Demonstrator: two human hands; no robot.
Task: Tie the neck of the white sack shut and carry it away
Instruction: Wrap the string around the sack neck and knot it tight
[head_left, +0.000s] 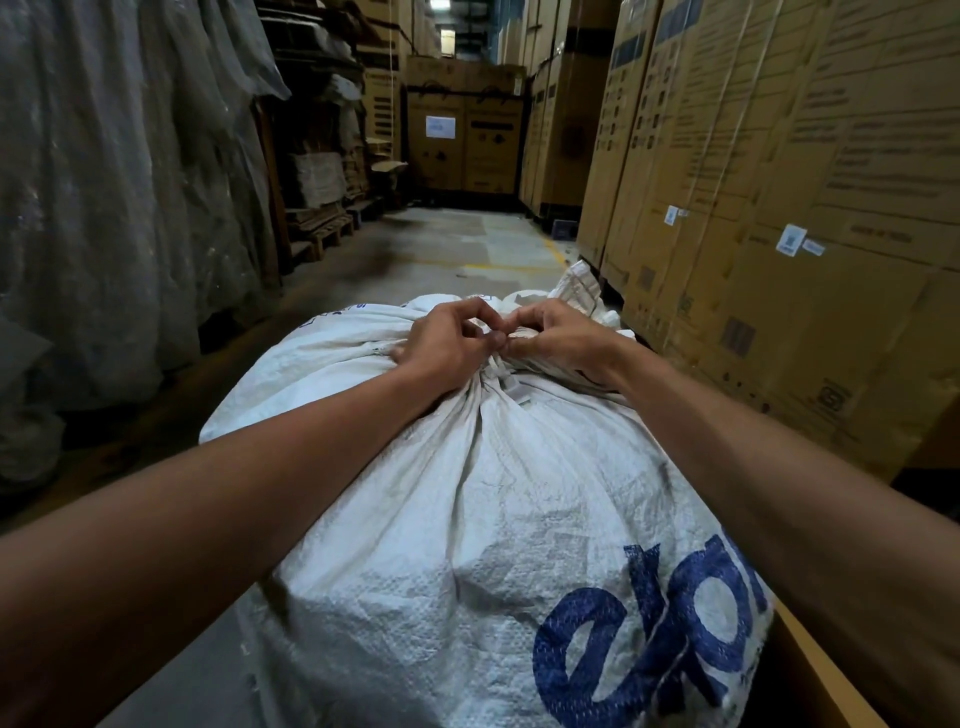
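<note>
Below both outstretched forearms, filling the lower middle of the view: a bulging white sack (467, 519) of woven plastic, lying lengthwise along a warehouse aisle, with large blue lettering (644, 634) on the near right side. At the gathered neck (491, 376), left hand (447, 343) and right hand (558, 338) meeting thumb to thumb, fingers of both curled in and pinching the bunched fabric. Just under the thumbs, a flat pale tie (511, 387) wrapped around the neck, one short end sticking out toward the viewer. Beyond the hands, loose sack fabric (576, 291) fanned out past the neck. Right of the right hand, tall stacked cardboard boxes (779, 182) close beside the sack, small white labels on their faces. Left of the left hand, well apart, goods draped in dusty clear plastic sheeting (119, 171) and wooden pallets (322, 228). Farther ahead, bare concrete floor (457, 244) with a yellow line, ending at more boxes.
</note>
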